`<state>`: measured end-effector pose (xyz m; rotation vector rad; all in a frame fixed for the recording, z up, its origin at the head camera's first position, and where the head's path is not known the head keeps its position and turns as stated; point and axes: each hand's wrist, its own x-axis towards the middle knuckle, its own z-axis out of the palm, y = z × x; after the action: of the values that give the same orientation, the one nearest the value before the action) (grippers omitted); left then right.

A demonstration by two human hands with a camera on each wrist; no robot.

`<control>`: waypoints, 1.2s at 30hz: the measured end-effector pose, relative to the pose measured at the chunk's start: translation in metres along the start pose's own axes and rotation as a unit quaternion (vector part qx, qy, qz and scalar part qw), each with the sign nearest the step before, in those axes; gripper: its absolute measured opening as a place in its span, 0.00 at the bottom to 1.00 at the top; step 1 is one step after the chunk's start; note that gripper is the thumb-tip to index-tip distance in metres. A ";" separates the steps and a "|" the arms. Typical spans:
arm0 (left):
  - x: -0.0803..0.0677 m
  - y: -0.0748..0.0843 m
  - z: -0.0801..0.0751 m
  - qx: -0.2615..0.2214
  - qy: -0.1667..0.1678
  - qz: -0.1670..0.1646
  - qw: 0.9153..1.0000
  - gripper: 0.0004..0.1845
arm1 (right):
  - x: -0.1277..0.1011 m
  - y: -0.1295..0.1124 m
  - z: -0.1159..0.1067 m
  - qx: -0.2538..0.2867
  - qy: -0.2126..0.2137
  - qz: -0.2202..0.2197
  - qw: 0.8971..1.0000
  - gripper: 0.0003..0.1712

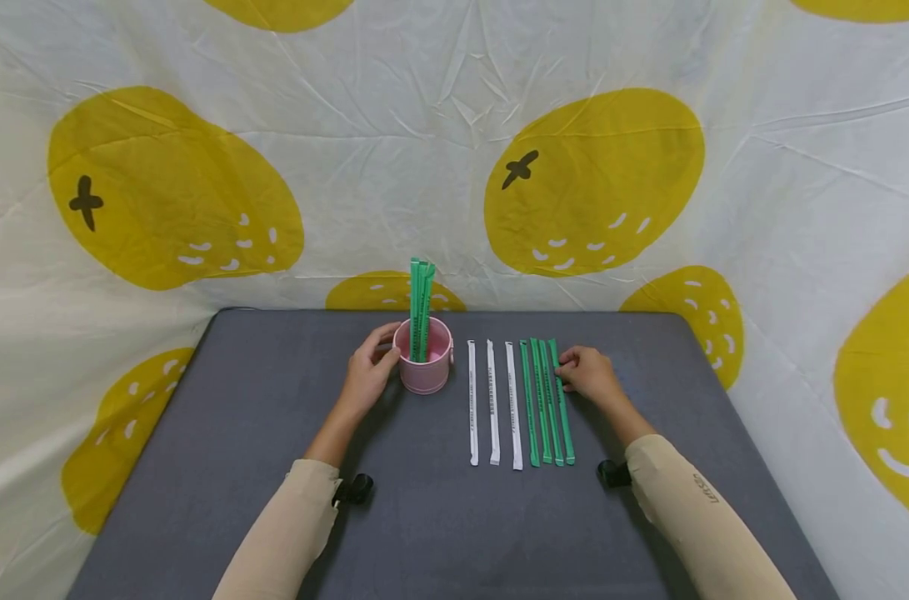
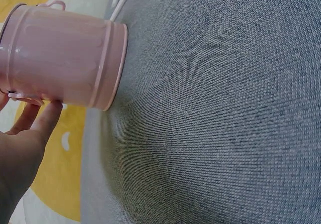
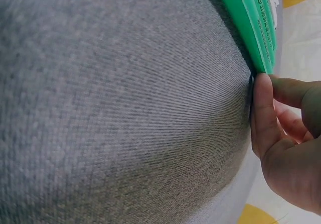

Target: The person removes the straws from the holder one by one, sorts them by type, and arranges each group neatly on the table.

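Contents of pink bucket [image 1: 426, 379] seen from head view only: bundle of green wrapped straws [image 1: 418, 312] standing nearly upright, tops well above rim, exact count unclear. From left wrist view: near side handle [image 2: 24, 97] exposed, covered by left hand [image 1: 367, 372] in head view; thumb and fingers curled against bucket's left side. From right wrist view, close up: right hand [image 1: 589, 377], thumb and forefinger pinching rightmost green straw [image 1: 562, 408] near its far end. On gray table [image 1: 454, 533], right of bucket: three white wrapped straws [image 1: 492, 400], then four green, side by side.
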<state>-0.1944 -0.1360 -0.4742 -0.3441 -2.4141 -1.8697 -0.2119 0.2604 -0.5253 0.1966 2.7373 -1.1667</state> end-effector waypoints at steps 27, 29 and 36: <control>0.011 -0.040 0.009 0.005 0.022 0.002 1.000 0.24 | 0.008 -0.019 -0.017 -0.030 0.046 -0.094 0.994 0.19; 0.011 -0.042 0.008 0.003 0.024 0.004 1.000 0.23 | 0.009 -0.032 -0.015 -0.017 0.046 -0.115 0.992 0.18; 0.010 -0.042 0.006 0.011 0.026 0.016 0.999 0.22 | 0.015 -0.081 0.006 0.054 0.024 -0.170 0.984 0.19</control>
<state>-0.2127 -0.1390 -0.5138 -0.3273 -2.3797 -1.8150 -0.2410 0.2013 -0.4756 -0.2431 2.8274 -1.4102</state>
